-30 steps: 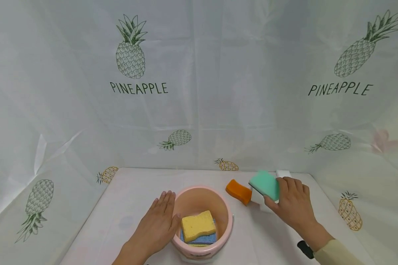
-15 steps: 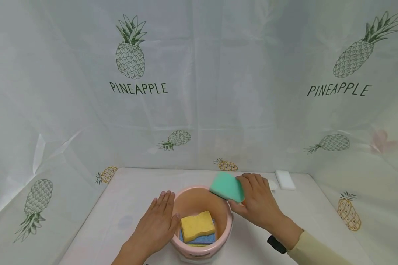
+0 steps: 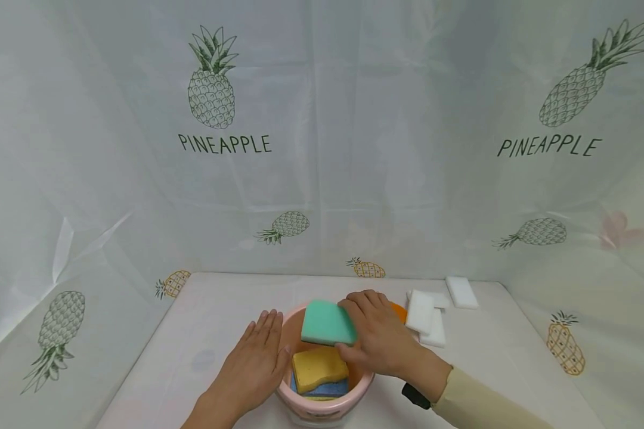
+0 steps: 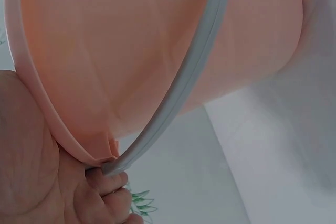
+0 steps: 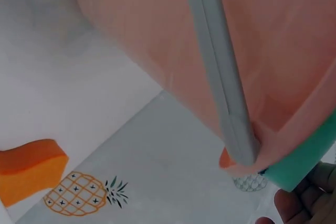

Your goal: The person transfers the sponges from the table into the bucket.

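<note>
green sponge [image 3: 328,322] in right hand [image 3: 378,333]

Head view softly lit; both wrist views dimmer and greyish, with soft-edged shadows

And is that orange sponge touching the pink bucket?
Apart. The right wrist view shows it: a strip of white tabletop lies between the orange sponge and the pink bucket.

The pale sheet [image 3: 381,149] bears "PINEAPPLE" [image 3: 225,144] at ten o'clock from the head view's centre, a second "PINEAPPLE" [image 3: 550,148] between two and three.
</note>
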`<state>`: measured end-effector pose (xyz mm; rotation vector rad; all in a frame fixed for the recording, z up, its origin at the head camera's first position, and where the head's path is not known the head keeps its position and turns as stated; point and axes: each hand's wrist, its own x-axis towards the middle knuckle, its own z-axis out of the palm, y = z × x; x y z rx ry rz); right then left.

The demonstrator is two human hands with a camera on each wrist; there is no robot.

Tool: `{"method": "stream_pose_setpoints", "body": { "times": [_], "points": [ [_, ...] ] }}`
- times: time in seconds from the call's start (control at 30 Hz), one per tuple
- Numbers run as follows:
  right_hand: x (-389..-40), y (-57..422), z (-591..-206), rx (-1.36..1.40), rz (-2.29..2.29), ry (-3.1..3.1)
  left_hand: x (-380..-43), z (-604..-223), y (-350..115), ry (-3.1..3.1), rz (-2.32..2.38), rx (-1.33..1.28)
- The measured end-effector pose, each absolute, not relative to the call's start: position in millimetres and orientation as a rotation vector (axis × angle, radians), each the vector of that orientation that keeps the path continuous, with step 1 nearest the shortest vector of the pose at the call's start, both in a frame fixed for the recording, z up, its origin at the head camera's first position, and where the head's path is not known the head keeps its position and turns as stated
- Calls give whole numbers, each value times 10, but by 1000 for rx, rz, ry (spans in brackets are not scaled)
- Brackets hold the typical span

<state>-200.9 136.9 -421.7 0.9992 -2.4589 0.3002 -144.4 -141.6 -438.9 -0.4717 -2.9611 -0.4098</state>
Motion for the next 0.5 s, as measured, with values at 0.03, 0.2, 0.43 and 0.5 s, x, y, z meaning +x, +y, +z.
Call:
{"method": "stream_pose_setpoints", "body": {
  "times": [0.03,0.2,0.43,0.5],
  "points": [
    [-2012,1353,-4223,1017,291,-2463,-1443,-4388,-1416,-2959,-414,-475],
    [-2030,1285,-4258,1104,252,-2486,-1445,-4386,-1415,-2956,-417,-475],
    [-2055,1233,-4292,1163,183,-2539,-1449,-4394,-1422,-2961,-424,-468],
    [-2064,1224,-4297,1169,161,-2555,-1452,-4395,-1425,-2970,-421,-467]
  ]
}}
